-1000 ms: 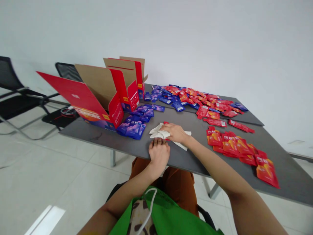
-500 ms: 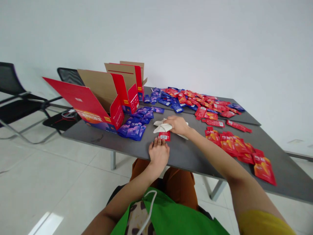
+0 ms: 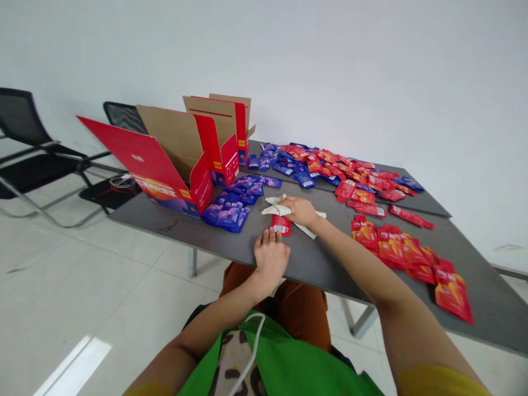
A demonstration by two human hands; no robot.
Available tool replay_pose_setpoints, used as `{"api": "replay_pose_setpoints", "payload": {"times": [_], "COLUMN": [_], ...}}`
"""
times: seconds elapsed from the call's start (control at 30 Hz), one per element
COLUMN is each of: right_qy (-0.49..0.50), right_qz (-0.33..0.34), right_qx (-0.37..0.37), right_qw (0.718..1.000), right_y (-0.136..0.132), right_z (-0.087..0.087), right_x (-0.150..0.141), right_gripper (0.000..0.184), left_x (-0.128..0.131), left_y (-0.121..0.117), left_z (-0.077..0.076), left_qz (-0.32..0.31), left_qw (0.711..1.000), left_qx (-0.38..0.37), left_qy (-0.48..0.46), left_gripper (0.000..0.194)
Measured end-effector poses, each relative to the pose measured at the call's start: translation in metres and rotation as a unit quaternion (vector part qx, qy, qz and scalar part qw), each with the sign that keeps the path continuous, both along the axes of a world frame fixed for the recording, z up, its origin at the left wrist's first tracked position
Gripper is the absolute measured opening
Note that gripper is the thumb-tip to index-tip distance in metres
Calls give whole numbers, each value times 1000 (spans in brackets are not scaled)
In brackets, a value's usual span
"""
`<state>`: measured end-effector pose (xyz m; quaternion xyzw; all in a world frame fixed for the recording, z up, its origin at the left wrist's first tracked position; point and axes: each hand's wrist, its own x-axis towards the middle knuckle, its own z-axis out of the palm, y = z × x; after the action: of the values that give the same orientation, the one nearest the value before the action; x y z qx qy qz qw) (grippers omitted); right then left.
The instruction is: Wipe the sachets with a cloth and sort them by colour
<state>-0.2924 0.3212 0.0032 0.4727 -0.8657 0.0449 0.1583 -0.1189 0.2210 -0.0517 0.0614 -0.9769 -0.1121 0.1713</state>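
Observation:
A red sachet [image 3: 281, 225] lies on the dark table in front of me, its barcode end towards me. My left hand [image 3: 271, 254] rests flat at its near edge, fingertips on or just beside it, fingers stretched out. My right hand [image 3: 300, 211] is closed on a crumpled white cloth [image 3: 277, 210] over the sachet's far part. A tail of the cloth sticks out to the right under the wrist. Blue sachets [image 3: 231, 213] overlap in a fanned stack left of my hands. To the right, red sachets [image 3: 391, 247] lie in an overlapping row.
Open red cardboard boxes [image 3: 165, 176] stand on the table's left side. A mixed heap of red and blue sachets [image 3: 330, 168] covers the back of the table [image 3: 325, 261]. Black chairs [image 3: 31, 159] stand on the left, one with a white cable [image 3: 119, 180] on its seat.
The cloth and my right hand have shifted slightly, so more of the red sachet shows. My left hand stays at its near edge. The whole view has tilted a little.

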Motion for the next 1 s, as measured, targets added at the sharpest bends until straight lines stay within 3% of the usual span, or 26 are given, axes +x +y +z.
{"api": "replay_pose_setpoints", "payload": {"times": [0.1, 0.23, 0.37, 0.5, 0.63, 0.73, 0.87, 1.0], "right_qy": [7, 10, -49, -105, -47, -12, -22, -51], "right_qz": [-48, -26, 60, 149, 52, -54, -140, -162], "right_qx": [34, 12, -88, -29, 23, 4, -38, -96], "right_qw": [998, 1000, 993, 983, 997, 998, 989, 981], "right_y": [-2, 5, 11, 10, 7, 7, 9, 13], "right_z": [12, 18, 8, -6, -6, -3, -4, -5], "right_x": [-12, 0, 37, 61, 44, 20, 5, 7], "right_gripper": [35, 37, 36, 35, 41, 50, 59, 55], "left_x": [1, 1, 2, 4, 4, 1, -13, -31], "left_y": [-1, -2, -1, -2, -2, 1, 6, 9], "left_z": [-2, -3, 1, 7, 5, 5, 22, 42], "left_qz": [-2, -3, -13, -25, -18, -10, 24, 28], "left_qw": [1000, 1000, 999, 999, 999, 998, 1000, 1000], "left_qx": [-5, -15, -27, -21, -42, -49, -16, 4], "left_qy": [6, 13, 25, -7, 18, 23, -3, -11], "left_gripper": [45, 47, 45, 40, 41, 46, 44, 35]}}
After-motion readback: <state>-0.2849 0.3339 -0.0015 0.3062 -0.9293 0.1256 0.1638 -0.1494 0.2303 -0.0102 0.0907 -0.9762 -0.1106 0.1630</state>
